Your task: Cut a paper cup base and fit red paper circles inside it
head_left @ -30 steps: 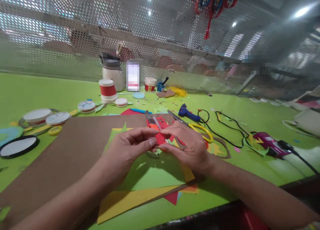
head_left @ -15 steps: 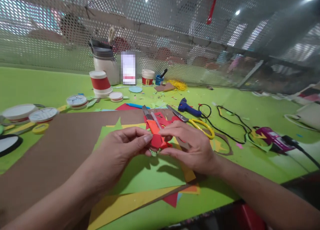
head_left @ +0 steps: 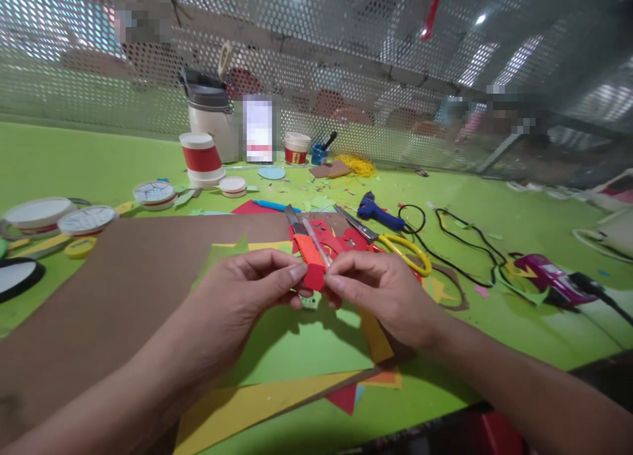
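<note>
1. Red piece [head_left: 314, 277], small, roughly round, flat. Held up between the two hands, above the green sheet.
2. Left hand [head_left: 254, 283]: thumb and fingers closed in a pinch on the piece's left edge.
3. Right hand [head_left: 388, 293]: thumb and forefinger brought together at the piece's right edge, gripping it; other fingers curled beneath.
4. Utility knife [head_left: 306, 245], orange handle, blade pointing away from the person; lies just beyond the piece, partly covered by it.
5. Pen [head_left: 314, 237], pale and slender, beside the knife.
6. Red scraps [head_left: 353, 240], with cut-outs, around knife and pen.
7. Green sheet [head_left: 301, 349], below the hands; yellow strip [head_left: 252, 407] along its near side.
8. Brown sheet [head_left: 128, 283], large, under the foregoing, extending left.
9. Scissors [head_left: 413, 257], yellow handles, right of the scraps.
10. Glue gun [head_left: 380, 213], blue, beyond the scissors, with black cord.
11. Blue pen [head_left: 271, 206], at the brown sheet's far edge.
12. Tub [head_left: 202, 157], white with red band, standing before a jug [head_left: 212, 122], far left of centre.
13. Table [head_left: 64, 155], bright green, supporting all; perforated screen [head_left: 326, 53] behind.
</note>
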Motion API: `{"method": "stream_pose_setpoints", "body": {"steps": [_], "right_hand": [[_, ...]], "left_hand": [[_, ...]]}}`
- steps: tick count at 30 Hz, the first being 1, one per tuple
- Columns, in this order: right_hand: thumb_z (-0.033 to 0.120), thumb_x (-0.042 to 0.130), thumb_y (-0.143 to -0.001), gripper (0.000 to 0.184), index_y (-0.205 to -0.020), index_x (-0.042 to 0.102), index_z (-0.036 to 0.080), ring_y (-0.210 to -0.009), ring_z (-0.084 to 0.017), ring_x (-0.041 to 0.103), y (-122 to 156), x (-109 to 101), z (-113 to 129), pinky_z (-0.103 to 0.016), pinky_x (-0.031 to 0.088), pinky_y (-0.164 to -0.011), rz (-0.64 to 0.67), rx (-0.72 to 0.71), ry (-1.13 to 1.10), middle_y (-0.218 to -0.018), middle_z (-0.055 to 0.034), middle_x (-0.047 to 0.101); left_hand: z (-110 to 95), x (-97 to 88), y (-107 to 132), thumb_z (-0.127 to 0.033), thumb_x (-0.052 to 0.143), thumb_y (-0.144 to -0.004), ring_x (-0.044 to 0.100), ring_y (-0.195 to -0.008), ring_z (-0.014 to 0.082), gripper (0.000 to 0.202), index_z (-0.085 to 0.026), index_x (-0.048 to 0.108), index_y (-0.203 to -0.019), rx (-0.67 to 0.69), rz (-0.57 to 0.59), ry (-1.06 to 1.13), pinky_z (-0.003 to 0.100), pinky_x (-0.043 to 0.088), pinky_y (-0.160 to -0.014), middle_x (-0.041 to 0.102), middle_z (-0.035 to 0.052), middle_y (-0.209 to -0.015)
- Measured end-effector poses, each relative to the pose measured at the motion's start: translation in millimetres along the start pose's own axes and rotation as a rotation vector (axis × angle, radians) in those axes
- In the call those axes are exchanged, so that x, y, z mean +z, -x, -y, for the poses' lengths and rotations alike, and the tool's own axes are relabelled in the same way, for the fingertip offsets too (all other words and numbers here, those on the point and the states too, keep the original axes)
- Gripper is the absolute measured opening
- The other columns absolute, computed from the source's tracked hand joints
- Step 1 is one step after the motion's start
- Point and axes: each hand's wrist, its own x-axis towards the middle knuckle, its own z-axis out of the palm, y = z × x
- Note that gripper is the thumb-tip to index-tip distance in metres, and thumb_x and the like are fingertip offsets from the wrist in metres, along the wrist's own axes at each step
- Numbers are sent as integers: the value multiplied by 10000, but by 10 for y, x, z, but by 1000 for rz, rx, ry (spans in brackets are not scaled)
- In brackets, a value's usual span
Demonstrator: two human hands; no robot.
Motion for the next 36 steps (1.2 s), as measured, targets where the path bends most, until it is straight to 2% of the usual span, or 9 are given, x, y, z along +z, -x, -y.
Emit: {"method": "stream_pose_setpoints", "body": {"steps": [11,20,24,28,36], "right_hand": [[266,665,-847,125,-783,656,159,-619,-115,590,-6,-3,-33,-267,508,-621,3,20,-73,-680,11,608],[276,667,-853,141,-782,656,155,-611,-109,593,-5,-5,-23,-260,516,-617,-3,14,-85,-685,8,618],[294,607,-902,184,-805,667,149,-629,-113,599,-11,-21,-33,-268,514,-639,-19,-14,-53,-718,-12,642],[310,559,-938,216,-851,666,143,-626,-110,604,-14,-35,-71,-262,502,-636,-46,-14,-115,-729,-19,647],[237,627,-860,123,-778,639,146,-632,-124,572,10,-8,-4,-276,486,-633,12,19,-94,-702,-11,614]], "left_hand": [[-25,13,-4,-262,727,-747,548,-621,94,104,-196,712,-668,19,66,47,183,438,-608,658,-18,-651],[-12,-21,-8,-345,720,-767,567,-656,125,154,-201,713,-713,8,54,-58,216,449,-631,663,0,-672],[-18,-15,-12,-358,734,-745,571,-658,140,163,-203,722,-695,13,43,-45,225,452,-618,670,11,-678],[-18,-20,-24,-356,750,-727,558,-652,140,149,-209,734,-707,35,7,-52,218,438,-589,675,12,-691],[-17,-35,10,-380,740,-735,541,-642,122,183,-208,708,-683,-11,16,-57,208,425,-605,646,-7,-655]]}}
